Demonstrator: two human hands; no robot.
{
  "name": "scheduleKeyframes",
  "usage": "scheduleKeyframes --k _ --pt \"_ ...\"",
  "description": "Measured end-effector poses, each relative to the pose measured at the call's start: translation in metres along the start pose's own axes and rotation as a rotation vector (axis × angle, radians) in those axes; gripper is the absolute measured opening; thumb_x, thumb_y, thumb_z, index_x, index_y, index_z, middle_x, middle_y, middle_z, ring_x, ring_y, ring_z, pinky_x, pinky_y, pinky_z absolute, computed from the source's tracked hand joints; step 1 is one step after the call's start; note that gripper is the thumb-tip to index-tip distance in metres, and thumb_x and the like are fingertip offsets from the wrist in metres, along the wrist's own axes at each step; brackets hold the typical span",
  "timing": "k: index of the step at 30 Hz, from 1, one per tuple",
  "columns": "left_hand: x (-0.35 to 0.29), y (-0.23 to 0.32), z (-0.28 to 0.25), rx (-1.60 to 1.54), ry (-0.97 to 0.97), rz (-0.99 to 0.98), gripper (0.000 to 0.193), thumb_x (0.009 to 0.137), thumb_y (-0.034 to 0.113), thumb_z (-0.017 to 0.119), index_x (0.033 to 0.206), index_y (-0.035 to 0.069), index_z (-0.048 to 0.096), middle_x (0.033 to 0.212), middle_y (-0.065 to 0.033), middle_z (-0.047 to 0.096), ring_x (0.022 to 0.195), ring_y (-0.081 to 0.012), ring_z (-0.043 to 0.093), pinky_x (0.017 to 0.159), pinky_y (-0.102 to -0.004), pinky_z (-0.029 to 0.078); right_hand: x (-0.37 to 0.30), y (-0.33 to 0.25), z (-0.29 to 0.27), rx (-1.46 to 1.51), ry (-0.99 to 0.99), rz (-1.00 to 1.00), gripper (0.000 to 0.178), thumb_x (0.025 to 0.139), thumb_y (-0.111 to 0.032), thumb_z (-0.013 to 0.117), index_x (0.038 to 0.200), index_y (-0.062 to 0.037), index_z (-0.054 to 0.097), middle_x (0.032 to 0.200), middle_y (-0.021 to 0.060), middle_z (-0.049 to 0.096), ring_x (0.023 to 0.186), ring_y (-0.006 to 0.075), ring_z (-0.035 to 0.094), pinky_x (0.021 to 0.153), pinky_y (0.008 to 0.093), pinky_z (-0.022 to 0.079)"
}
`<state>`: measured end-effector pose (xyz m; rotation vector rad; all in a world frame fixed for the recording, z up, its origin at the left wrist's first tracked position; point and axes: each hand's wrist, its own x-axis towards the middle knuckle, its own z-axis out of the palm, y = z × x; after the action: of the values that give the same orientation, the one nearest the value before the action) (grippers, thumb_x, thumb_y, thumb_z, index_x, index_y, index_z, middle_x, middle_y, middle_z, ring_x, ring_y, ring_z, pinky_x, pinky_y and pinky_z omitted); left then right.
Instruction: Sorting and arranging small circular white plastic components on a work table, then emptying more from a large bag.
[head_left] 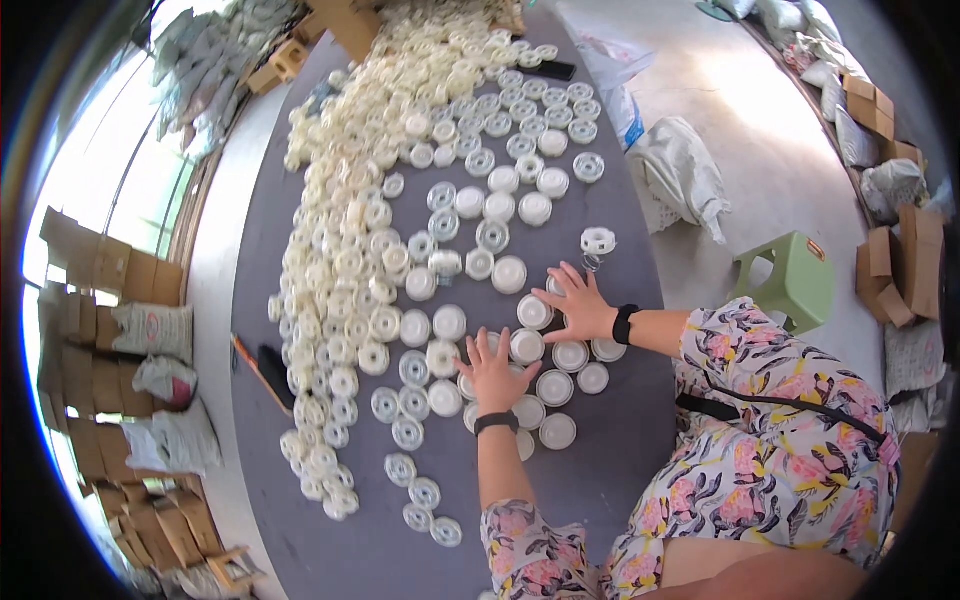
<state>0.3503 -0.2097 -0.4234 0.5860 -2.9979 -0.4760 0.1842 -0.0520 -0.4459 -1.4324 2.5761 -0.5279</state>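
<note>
My left hand (493, 382) lies with fingers spread over a cluster of white round plastic caps (557, 431) near the table's right side. Just beyond it, my right hand (582, 308) is also spread, its palm and fingers over more caps in the same group. Neither hand grips anything. Some caps are partly hidden under the fingers. Close to the right hand's fingertips lie a white notched ring (598, 240) and a small metal coil spring (591, 262). Greyish see-through wheel-shaped parts (407, 433) sit in loose rows left of my hands.
A large heap of cream plastic rings (335, 250) runs along the left of the dark table (300, 548). A brush with a wooden handle (265, 375) lies at the left edge. To the right stand a green stool (790, 280) and a white sack (680, 170). Cardboard boxes (95, 260) line the wall.
</note>
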Motion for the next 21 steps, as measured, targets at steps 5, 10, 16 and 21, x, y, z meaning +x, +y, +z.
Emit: scheduleKeyframes --k 5,10,16,21 --pt "-0.081 -0.014 -0.003 0.006 0.006 -0.105 0.078 0.063 0.051 0.075 0.13 0.021 0.05 0.142 -0.0141 0.032 0.133 -0.0386 0.025 0.104 -0.067 0.009 -0.031 -0.056 0.023 0.013 -0.081 -0.059 0.086 0.066 -0.064 0.066 0.138 -0.0237 0.04 0.145 0.0212 0.021 0.137 0.0422 0.009 0.098 0.0725 0.016" --pt "-0.165 -0.023 0.0 -0.029 0.048 -0.222 0.077 0.062 0.05 0.075 0.129 0.021 0.051 0.143 -0.0142 0.032 0.133 -0.0383 0.025 0.105 -0.0657 0.008 -0.072 -0.103 0.046 0.039 -0.123 -0.176 0.086 0.066 -0.062 0.067 0.138 -0.0249 0.039 0.145 0.0212 0.021 0.137 0.0424 0.008 0.099 0.0722 0.014" --pt "-0.287 -0.033 0.003 -0.019 0.083 -0.446 0.077 0.062 0.049 0.075 0.129 0.021 0.051 0.143 -0.0143 0.031 0.134 -0.0377 0.024 0.106 -0.0645 0.007 -0.119 -0.182 0.083 0.054 -0.217 -0.369 0.086 0.066 -0.062 0.067 0.139 -0.0254 0.038 0.145 0.0217 0.021 0.137 0.0429 0.008 0.098 0.0732 0.012" --pt "-0.396 -0.051 0.022 -0.002 0.109 -0.649 0.079 0.063 0.049 0.073 0.132 0.021 0.048 0.144 -0.0155 0.029 0.135 -0.0381 0.022 0.107 -0.0639 0.005 -0.162 -0.255 0.123 0.074 -0.309 -0.556 0.087 0.067 -0.06 0.067 0.14 -0.0244 0.037 0.147 0.0218 0.019 0.138 0.0428 0.006 0.098 0.0736 0.011"
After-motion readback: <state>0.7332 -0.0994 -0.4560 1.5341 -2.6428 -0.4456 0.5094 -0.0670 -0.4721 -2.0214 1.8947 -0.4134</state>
